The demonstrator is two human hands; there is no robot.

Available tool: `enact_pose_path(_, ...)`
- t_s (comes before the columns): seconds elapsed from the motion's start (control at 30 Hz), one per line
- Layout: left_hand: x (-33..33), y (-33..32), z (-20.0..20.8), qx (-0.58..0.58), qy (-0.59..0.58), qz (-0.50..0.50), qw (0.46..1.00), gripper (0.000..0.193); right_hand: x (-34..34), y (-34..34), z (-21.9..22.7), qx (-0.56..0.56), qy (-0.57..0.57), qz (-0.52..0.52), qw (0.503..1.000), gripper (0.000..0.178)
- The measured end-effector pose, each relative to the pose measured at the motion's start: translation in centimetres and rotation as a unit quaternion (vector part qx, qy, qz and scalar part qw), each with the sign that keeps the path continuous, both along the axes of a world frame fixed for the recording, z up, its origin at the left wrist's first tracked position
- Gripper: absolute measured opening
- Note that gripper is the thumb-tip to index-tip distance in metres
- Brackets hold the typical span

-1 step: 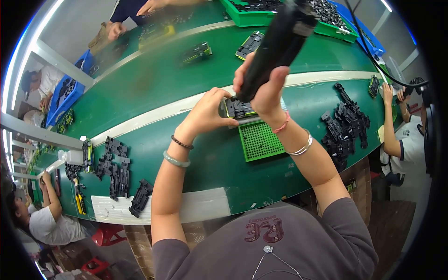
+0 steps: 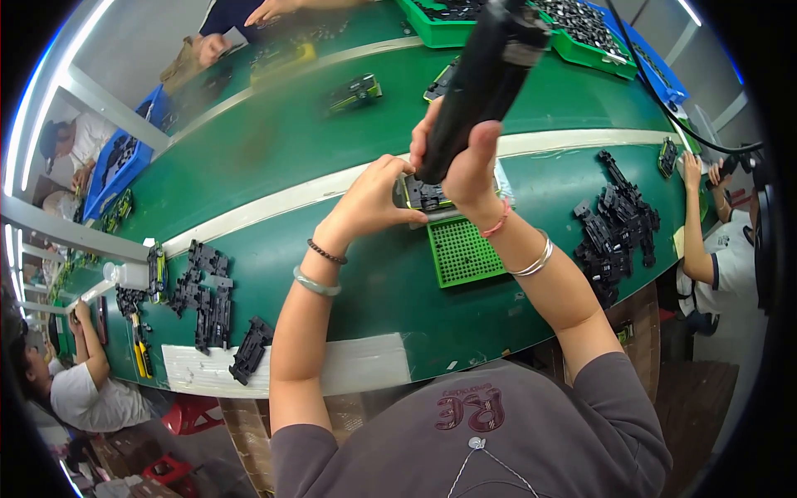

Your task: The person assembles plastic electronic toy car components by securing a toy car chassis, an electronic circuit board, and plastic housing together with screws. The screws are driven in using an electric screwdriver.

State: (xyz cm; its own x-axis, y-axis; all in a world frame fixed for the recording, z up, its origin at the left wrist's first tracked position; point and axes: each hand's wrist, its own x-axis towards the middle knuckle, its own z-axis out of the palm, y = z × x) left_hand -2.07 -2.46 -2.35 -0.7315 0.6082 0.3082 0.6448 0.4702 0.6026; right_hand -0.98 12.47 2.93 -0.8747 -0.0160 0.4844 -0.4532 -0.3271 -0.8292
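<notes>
My right hand (image 2: 475, 173) grips a thick black electric screwdriver (image 2: 481, 87), slanted with its lower end over a black plastic chassis with yellow-green edges (image 2: 422, 192). The tool's tip is hidden behind my fingers and the part. My left hand (image 2: 369, 197) clasps the left end of that chassis, thumb at the near side and fingers at the far side. Just below lies a green perforated tray (image 2: 466, 253), partly covered by my right wrist.
Black plastic parts lie in piles at right (image 2: 614, 224) and left (image 2: 212, 290). Yellow-handled pliers (image 2: 141, 349) rest at far left. Another green-edged chassis (image 2: 355, 91) sits beyond the white strip. Green bins (image 2: 444, 35) stand at the back; co-workers sit around the bench.
The screwdriver and my right hand have shifted slightly to the left. My left hand keeps its hold on the chassis.
</notes>
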Motion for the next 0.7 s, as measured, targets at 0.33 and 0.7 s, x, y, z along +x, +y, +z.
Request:
enact_pose_path(0.33,-0.2,-0.1,-0.2,0.034,-0.013,-0.007,0.999,0.059,-1.0,-1.2,-1.6,-0.007,0.064,0.028,0.998,0.072)
enact_pose_path(0.7,-0.3,-0.1,-0.2,0.063,-0.005,-0.006,0.998,0.059,-0.9,-2.0,-1.7,0.026,0.049,0.011,0.998,0.062)
